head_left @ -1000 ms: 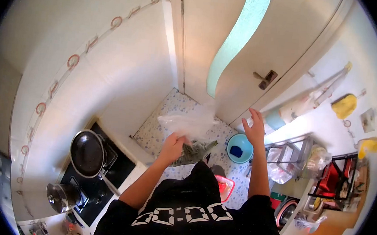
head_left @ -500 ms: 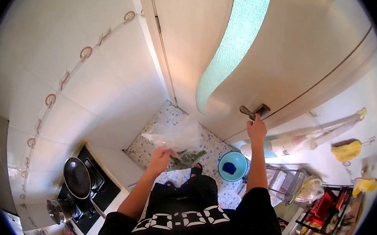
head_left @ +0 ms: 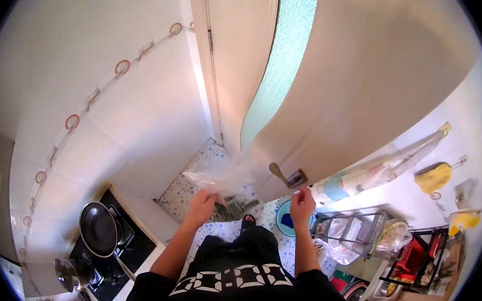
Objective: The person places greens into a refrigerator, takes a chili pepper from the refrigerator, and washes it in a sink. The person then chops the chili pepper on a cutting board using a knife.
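Observation:
My left hand (head_left: 203,205) is closed on the gathered top of a clear plastic bag (head_left: 217,174). Dark green leafy stuff (head_left: 234,209) shows in the bag's lower part, low over the floor. The cream door (head_left: 357,91) with a wavy frosted glass strip (head_left: 283,69) stands ajar, swung in towards me. My right hand (head_left: 302,205), fingers curled, is at the door's free edge, just below the bronze lever handle (head_left: 288,176) and off the lever. Its fingertips are partly hidden.
A blue basin (head_left: 285,223) with a dark blue cloth is on the speckled floor (head_left: 195,167), partly behind my right hand. On the left are a stove (head_left: 127,260), a black frying pan (head_left: 99,229) and a pot (head_left: 70,274). A wire rack (head_left: 353,228) with bags is at right.
The door has swung inward towards me. My right hand has left the lever and moved down and left to the door's edge. The left hand still holds the bag.

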A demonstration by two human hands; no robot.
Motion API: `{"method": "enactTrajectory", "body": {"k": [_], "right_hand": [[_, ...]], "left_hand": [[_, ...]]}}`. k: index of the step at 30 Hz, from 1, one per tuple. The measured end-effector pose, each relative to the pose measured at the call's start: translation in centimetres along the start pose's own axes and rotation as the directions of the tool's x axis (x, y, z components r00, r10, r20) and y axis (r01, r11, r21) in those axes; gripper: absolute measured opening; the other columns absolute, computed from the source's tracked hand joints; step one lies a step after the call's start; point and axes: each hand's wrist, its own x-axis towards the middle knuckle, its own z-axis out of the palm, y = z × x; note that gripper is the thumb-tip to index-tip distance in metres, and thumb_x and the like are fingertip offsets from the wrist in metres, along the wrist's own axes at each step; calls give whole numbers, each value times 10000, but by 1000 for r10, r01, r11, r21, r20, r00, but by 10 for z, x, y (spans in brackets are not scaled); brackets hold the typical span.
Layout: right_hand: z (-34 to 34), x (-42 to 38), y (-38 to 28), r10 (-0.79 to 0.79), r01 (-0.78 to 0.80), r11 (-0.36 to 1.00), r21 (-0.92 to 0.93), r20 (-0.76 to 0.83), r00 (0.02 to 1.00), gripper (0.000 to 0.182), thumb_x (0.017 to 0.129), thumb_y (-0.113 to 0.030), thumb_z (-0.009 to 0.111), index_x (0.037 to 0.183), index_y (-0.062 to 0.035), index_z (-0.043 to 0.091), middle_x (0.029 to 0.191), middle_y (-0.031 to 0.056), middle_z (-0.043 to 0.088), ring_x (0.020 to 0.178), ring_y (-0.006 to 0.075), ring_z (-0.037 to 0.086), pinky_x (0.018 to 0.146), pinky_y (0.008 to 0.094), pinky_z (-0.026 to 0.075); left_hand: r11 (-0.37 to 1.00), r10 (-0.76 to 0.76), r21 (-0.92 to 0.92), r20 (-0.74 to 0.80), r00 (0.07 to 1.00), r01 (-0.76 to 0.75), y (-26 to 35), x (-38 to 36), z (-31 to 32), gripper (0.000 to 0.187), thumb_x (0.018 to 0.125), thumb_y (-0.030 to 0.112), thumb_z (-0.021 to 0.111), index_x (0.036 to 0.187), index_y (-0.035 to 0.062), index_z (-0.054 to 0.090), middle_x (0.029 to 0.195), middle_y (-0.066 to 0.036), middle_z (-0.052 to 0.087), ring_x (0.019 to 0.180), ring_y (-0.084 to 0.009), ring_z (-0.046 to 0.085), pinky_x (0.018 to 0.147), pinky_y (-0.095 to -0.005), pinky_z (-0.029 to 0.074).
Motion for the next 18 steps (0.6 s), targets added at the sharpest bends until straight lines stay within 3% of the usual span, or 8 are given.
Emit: {"method": "enactTrajectory", "body": {"k": [1, 2, 5, 6, 9, 15, 16, 18], "right_hand": [[-4, -12, 1, -26, 30, 999, 30, -117, 993, 254, 773, -77, 676, 1020, -43, 630, 762, 129, 653, 704, 306, 673, 651, 456, 527], [-9, -22, 2, 100, -84, 988, 127, -121, 988, 353, 752, -27, 675, 1102, -14, 628, 892, 129, 645, 837, 292, 657, 744, 409, 532], [-18, -21, -48, -186, 232, 950, 209, -219, 958, 435, 752, -90, 714, 1166, 9, 621, 1107, 176, 631, 1082, 337, 606, 924, 439, 487], [-15, -23, -43, -269, 272, 954, 125, -38, 962, 524, 751, -173, 754, 1223, -14, 592, 1239, 197, 594, 1247, 386, 505, 1048, 501, 392], [-9, -29, -49, -443, 454, 888, 77, 411, 797, 667, 738, -262, 788, 1320, -42, 547, 1291, 200, 595, 1274, 422, 495, 1111, 539, 333], [18, -40, -112, -576, 617, 771, 158, 587, 569, 644, 826, -478, 759, 1305, -80, 595, 1357, 153, 595, 1419, 379, 405, 1178, 535, 269], [26, -41, -116, -617, 673, 724, 154, 580, 531, 577, 904, -526, 665, 1274, -84, 629, 1357, 121, 610, 1444, 352, 385, 1179, 542, 266], [53, -35, -117, -654, 687, 679, 260, 640, 404, 520, 942, -497, 622, 1256, -84, 648, 1363, 114, 612, 1440, 346, 391, 1184, 544, 259]], "left_hand": [[999, -3, 42, 13, 1000, 2, 5, -7, -3, 245, 962, 63, 474, 1007, -14, 703, 873, -92, 736, 832, -189, 667, 812, -336, 508], [996, -6, 85, 30, 1000, 4, 8, -12, -5, 247, 961, 61, 474, 996, -14, 706, 871, -92, 736, 831, -187, 667, 808, -339, 508], [993, 86, 76, 19, 996, -87, 2, -27, -8, 250, 964, 65, 476, 968, -15, 712, 850, -88, 730, 815, -181, 664, 788, -328, 507], [994, 80, 68, 33, 996, -82, -3, -30, -10, 245, 965, 62, 475, 972, -15, 708, 845, -87, 726, 813, -179, 663, 786, -324, 507], [995, 77, 54, 47, 996, -79, -10, -40, -22, 228, 962, 41, 466, 981, -13, 686, 838, -79, 706, 815, -178, 653, 790, -318, 505], [999, 16, 28, -6, 1000, -16, 11, -93, -58, 198, 959, 27, 475, 973, -28, 664, 837, -92, 704, 816, -191, 667, 791, -323, 520], [998, 47, 29, -2, 999, -47, -1, -101, -69, 197, 962, 29, 474, 974, -30, 662, 842, -92, 704, 817, -190, 667, 789, -325, 522], [997, 76, 21, -18, 997, -75, -2, -119, -80, 192, 979, 16, 468, 984, -32, 654, 857, -81, 695, 818, -181, 659, 779, -327, 528]]}}
